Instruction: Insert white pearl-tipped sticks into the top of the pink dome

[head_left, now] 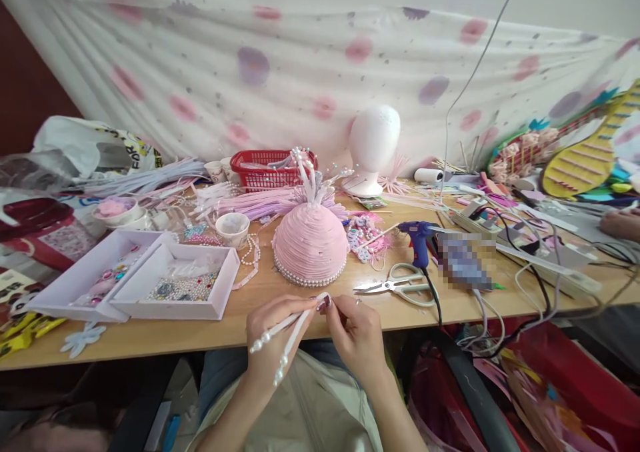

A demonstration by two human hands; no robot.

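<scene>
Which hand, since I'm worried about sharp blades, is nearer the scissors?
Right. The right hand is in front of the scissors, slightly to their left; the left hand is farther left.

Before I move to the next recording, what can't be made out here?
All in the head view:
White strip: upper end partly covered by the left hand and right hand.
Co-worker's hand: cut off by the right edge.
Object beside the scissors: blurred by pixelation.
Loose beads: too small to count.

Fingers (293,304) partly hide the beaded white stems (294,341), and pixelation obscures a bluish item (463,260).
</scene>
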